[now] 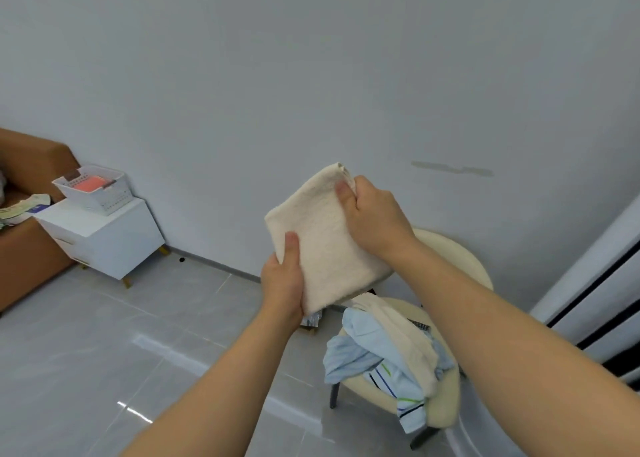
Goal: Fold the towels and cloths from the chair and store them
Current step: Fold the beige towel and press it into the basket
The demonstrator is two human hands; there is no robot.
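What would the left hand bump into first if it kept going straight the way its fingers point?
The left hand grips the cream towel, so that travels with it. Beyond, up and forward, only the grey wall shows in its line, though depth is hard to judge.

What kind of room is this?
Probably a room in a home: a brown sofa, a white cabinet holding a basket, and a cream chair heaped with cloths.

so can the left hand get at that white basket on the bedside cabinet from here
Probably not: the left hand grips the folded cream towel, and the white basket sits far off across tiled floor; stepping closer looks needed.
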